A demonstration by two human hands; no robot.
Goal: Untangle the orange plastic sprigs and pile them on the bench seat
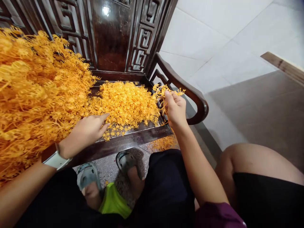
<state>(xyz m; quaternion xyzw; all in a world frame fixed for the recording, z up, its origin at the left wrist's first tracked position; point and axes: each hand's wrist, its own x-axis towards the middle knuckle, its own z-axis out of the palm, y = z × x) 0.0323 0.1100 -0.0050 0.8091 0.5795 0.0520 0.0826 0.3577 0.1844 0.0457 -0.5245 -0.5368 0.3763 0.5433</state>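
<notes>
While the right hand (175,109) closes its fingers around an orange sprig (169,91) just beside the armrest (192,93) at the right end of the bench (133,141), the left hand (86,131) lies open with its fingers stretched. It is near the front edge of the seat and touches the loose pile (125,101). A big heap (35,95) covers the left end. Behind stands the carved dark back (111,41), and white floor tiles (213,31) lie to the right.

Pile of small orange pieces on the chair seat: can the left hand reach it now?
Probably yes: the left hand lies on the chair seat, its fingertips at the edge of the pile of small orange pieces, with nothing between them.
</notes>
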